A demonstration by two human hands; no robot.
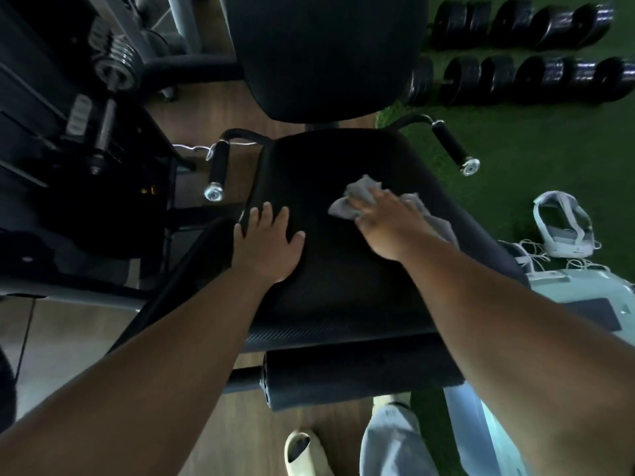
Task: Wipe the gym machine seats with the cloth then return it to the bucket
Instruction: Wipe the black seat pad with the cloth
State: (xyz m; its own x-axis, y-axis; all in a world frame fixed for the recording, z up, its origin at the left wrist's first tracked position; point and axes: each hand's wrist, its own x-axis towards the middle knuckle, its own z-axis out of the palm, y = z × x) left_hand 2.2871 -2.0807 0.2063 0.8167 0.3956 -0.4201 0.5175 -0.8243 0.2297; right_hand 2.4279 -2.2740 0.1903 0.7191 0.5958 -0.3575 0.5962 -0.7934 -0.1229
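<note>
A black padded machine seat [343, 269] fills the middle of the view, with its backrest [326, 53] beyond it. My right hand [388, 225] presses a crumpled grey cloth [360, 194] flat against the right side of the seat, fingers spread over it. My left hand [268, 242] rests open on the seat's left edge, fingers straight. A pale green bucket-like container [584, 293] shows at the right edge, partly hidden by my right arm.
Two black side handles [218, 170] [452, 146] flank the seat. A black foam roller pad [360, 376] lies below the seat's front. A weight stack [68, 132] stands left. Dumbbells [515, 53] lie on green turf at the back right. A white headset [563, 228] lies right.
</note>
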